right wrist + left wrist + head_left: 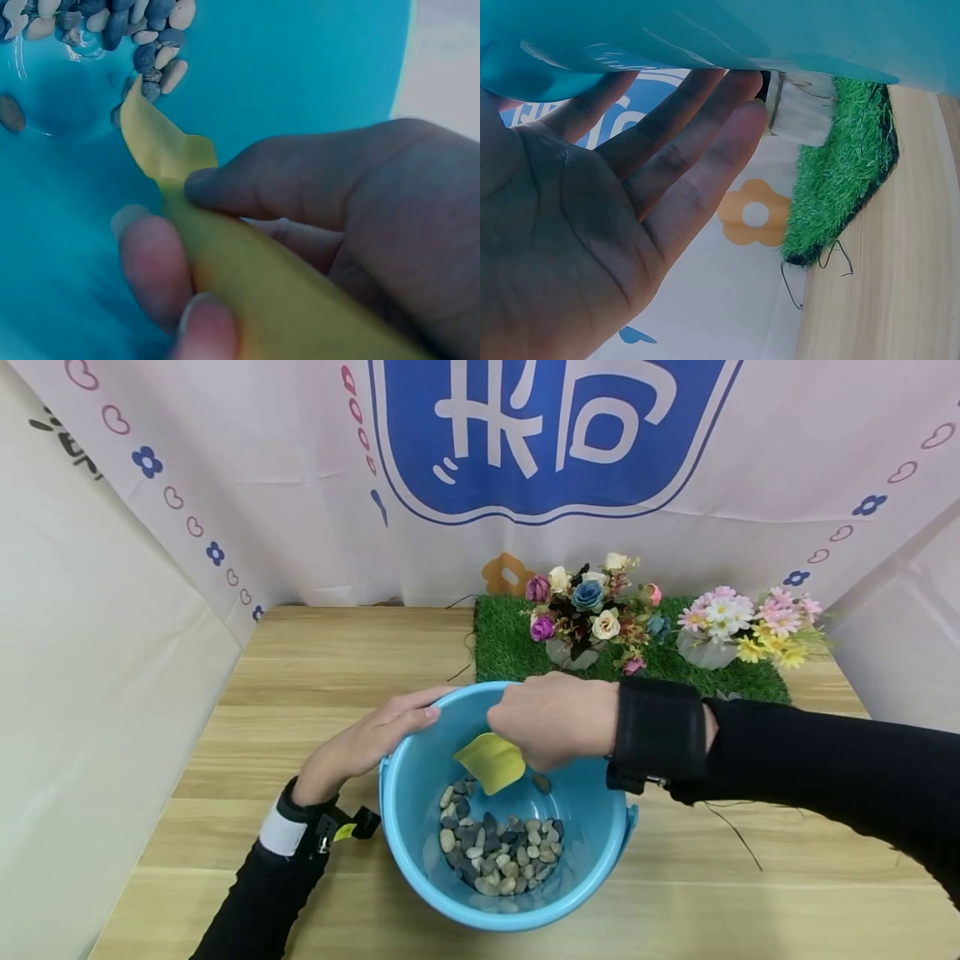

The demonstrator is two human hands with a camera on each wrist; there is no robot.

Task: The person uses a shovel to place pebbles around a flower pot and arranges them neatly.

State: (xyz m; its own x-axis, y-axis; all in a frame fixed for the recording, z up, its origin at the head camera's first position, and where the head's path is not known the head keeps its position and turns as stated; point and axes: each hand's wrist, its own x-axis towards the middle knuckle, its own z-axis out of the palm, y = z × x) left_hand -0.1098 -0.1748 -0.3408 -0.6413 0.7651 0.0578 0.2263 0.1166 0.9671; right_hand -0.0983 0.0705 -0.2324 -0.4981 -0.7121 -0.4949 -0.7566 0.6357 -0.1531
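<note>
A light blue bucket stands on the table, with grey, black and cream pebbles over part of its floor. My left hand rests against the bucket's left side near the rim. In the left wrist view its fingers reach out fairly straight along the outer wall, the palm apart from it. Over the bucket, my right hand grips a yellow hand shovel by its handle. The shovel's blade points down toward the pebbles, and thumb and fingers wrap the handle in the right wrist view.
Behind the bucket lies a green turf mat bearing a mixed rose bouquet and a pink-and-yellow daisy bouquet. A printed cloth hangs at the back. Wood-grain tabletop shows left of the bucket.
</note>
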